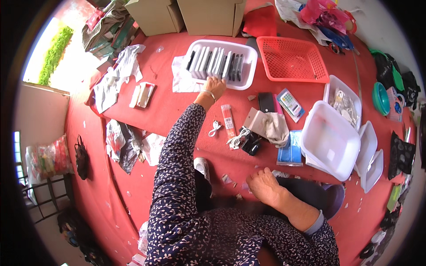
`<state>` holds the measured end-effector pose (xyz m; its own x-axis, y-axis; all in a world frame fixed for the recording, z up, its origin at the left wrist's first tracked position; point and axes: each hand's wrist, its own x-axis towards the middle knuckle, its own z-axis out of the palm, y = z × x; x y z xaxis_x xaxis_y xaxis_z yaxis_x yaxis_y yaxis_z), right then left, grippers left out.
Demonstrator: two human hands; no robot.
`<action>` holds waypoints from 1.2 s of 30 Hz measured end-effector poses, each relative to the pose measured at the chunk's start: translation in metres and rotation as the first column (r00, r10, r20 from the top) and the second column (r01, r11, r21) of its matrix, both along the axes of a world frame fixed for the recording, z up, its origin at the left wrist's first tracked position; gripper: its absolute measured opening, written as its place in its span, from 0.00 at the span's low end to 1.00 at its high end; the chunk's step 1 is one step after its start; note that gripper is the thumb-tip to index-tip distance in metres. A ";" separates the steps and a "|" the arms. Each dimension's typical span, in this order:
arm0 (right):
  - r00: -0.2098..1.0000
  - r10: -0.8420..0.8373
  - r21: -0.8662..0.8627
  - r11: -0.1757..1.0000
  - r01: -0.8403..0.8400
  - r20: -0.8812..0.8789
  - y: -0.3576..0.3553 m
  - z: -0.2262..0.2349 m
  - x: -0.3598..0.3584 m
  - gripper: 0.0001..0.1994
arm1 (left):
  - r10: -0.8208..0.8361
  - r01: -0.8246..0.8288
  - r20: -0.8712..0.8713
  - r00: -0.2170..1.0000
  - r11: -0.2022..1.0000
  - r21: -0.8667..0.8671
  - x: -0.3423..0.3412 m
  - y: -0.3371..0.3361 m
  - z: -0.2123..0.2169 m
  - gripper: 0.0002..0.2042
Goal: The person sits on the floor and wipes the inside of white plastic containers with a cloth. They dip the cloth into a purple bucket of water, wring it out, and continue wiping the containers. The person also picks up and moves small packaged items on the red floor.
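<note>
A white plastic basin (pixel 249 66) holds a row of slim white and black rectangular pieces (pixel 216 62), stood on edge side by side. My left hand (pixel 214 86) reaches over the basin's near rim, with a bracelet at the wrist. Its bent fingers are closed at the near ends of the pieces, and what they grip is hidden. Low over my lap, my right hand (pixel 265 185) lies near my knee with loosely bent fingers and nothing visible in it. Between the hands are a pack of red sticks (pixel 228 119), a white cable (pixel 214 128) and a dark boxy device (pixel 251 143).
Right of the basin stands a red mesh basket (pixel 293 60). Empty white tubs (pixel 331 141) lie at the right, near a bag of small parts (pixel 345 106). Cardboard boxes (pixel 211 17) line the back. A calculator-like pack (pixel 290 104), cloth (pixel 274 128) and blue packet (pixel 290 148) lie ahead.
</note>
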<state>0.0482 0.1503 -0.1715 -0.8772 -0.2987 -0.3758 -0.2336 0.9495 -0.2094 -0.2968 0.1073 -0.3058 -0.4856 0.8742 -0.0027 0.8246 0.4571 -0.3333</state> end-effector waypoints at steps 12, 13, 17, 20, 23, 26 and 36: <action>0.992 0.039 0.126 0.992 -0.023 -0.121 -0.004 -0.018 0.007 0.05 | 0.158 -0.110 0.208 0.965 0.968 -0.226 0.118 -0.012 0.000 0.12; 0.985 0.053 0.121 0.992 -0.034 -0.163 -0.003 -0.021 0.009 0.06 | 0.158 -0.103 0.233 0.959 0.967 -0.231 0.125 -0.014 0.002 0.12; 0.962 0.085 0.135 0.989 -0.051 -0.261 0.001 -0.026 0.012 0.06 | 0.202 -0.157 0.324 0.924 0.975 -0.159 0.127 -0.016 -0.001 0.11; 0.802 0.109 0.240 0.970 0.043 -0.587 0.004 -0.056 0.024 0.05 | 0.261 -0.186 0.492 0.831 0.963 -0.197 0.124 -0.017 0.047 0.13; 0.994 -0.055 0.096 0.993 0.064 -0.099 -0.005 -0.031 0.007 0.06 | 0.289 -0.262 0.356 0.889 0.957 -0.124 0.120 -0.039 0.083 0.14; 0.865 -0.011 0.094 0.993 0.066 -0.502 -0.011 -0.057 0.017 0.06 | 0.284 -0.337 0.353 0.892 0.937 0.095 0.121 -0.063 0.119 0.12; 0.996 0.068 -0.073 0.995 -0.072 -0.054 -0.010 -0.002 0.012 0.07 | -0.075 -0.597 0.703 0.707 0.469 0.651 0.154 -0.104 0.174 0.16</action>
